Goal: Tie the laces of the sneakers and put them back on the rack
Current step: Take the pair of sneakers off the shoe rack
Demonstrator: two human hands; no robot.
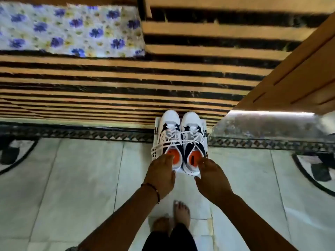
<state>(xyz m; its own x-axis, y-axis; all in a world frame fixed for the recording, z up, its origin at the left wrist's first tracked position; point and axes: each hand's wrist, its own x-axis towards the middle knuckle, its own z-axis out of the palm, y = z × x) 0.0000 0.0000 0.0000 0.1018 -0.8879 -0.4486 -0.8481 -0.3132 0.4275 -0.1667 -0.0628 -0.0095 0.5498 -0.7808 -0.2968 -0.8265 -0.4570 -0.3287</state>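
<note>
Left hand, right hand grip heels of sneakers, toes pointing away.

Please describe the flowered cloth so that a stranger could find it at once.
Look at the wooden slatted platform filling the upper half. On its far left corner lies a white cloth with purple and yellow flowers. Nothing else in view has a floral pattern.

No legible text or labels

We see a floral cloth far left on wooden slats, pale floor tiles near, a patterned border strip between them.
</note>
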